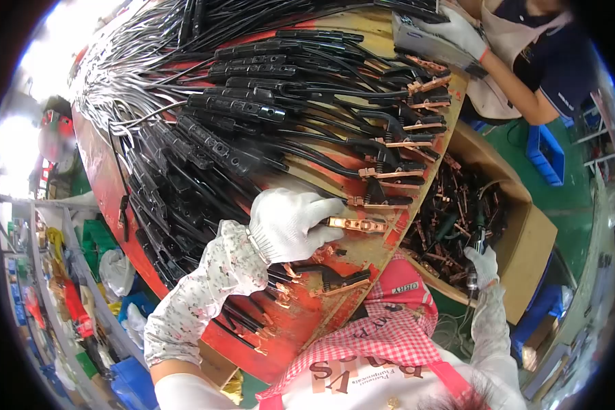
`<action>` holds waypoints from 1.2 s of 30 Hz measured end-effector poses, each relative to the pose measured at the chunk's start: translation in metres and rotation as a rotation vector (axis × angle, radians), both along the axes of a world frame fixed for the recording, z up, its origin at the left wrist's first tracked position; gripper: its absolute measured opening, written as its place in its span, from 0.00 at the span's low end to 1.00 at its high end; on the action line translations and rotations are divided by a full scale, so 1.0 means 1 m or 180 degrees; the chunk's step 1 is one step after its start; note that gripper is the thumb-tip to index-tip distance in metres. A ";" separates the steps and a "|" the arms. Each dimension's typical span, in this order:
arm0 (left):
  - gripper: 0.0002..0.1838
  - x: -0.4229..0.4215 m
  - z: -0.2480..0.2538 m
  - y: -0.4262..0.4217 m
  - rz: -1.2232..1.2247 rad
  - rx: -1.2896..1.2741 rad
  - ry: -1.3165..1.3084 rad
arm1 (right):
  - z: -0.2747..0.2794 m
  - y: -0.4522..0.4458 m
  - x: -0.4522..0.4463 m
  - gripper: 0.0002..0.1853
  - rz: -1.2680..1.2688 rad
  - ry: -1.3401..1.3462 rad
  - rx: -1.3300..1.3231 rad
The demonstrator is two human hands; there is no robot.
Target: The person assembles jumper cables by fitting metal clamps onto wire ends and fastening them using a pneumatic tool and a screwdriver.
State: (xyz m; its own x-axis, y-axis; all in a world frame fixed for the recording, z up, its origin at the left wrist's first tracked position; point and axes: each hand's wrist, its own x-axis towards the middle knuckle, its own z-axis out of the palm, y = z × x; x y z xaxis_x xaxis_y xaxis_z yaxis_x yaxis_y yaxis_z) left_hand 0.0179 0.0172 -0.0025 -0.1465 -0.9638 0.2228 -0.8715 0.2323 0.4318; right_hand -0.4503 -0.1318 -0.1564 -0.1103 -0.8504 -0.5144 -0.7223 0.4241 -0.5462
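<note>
On the red and yellow table [321,320], my left hand [290,224], in a white glove, pinches a copper clamp piece [357,224] that points to the right. Rows of black cables with copper-ended clamps [393,174] lie just above it, and cables with bare copper ends [280,294] lie below. My right hand [483,265], also gloved, is closed around a dark, metallic tool [478,239] held upright over the cardboard box [536,239]. Black and copper clamps [451,205] fill the box.
Black moulded cable blocks [205,143] and grey cables [116,75] cover the table's far left. Across the box, a co-worker's gloved hand [458,31] touches a grey case [430,44]. A blue crate [545,156] stands on the green floor; shelves [41,219] line the left.
</note>
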 end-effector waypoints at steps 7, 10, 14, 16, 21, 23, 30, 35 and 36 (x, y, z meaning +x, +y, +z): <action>0.14 -0.001 -0.015 0.003 0.0244 -0.0123 -0.0077 | 0.107 0.006 0.125 0.25 -0.0440 -0.5932 0.0515; 0.15 0.000 -0.010 0.000 0.0166 -0.0158 -0.0049 | 0.155 0.003 0.196 0.25 0.0397 -0.7494 0.1731; 0.13 -0.002 -0.011 0.001 0.0096 -0.0066 -0.0219 | 0.204 0.036 0.269 0.14 -0.0452 -0.5401 -0.0427; 0.12 -0.002 -0.008 0.000 0.0134 0.0052 -0.0338 | 0.205 0.046 0.293 0.17 -0.0466 -0.5126 -0.0913; 0.15 -0.002 -0.003 -0.004 0.0179 0.0653 -0.0610 | 0.182 0.049 0.286 0.21 0.0395 -0.5800 -0.0297; 0.15 0.000 -0.005 -0.005 0.0148 0.0636 -0.0519 | 0.181 0.053 0.290 0.22 0.0507 -0.5746 -0.0453; 0.12 0.003 -0.010 -0.002 0.0050 0.0326 -0.0378 | 0.179 0.045 0.295 0.19 0.1331 -0.5178 -0.1476; 0.17 0.000 -0.016 -0.002 0.0140 0.0423 -0.0354 | 0.172 0.026 0.301 0.19 0.2302 -0.5287 -0.1756; 0.16 -0.001 -0.017 -0.001 0.0185 0.0332 -0.0313 | 0.173 0.026 0.302 0.18 0.2340 -0.5332 -0.1698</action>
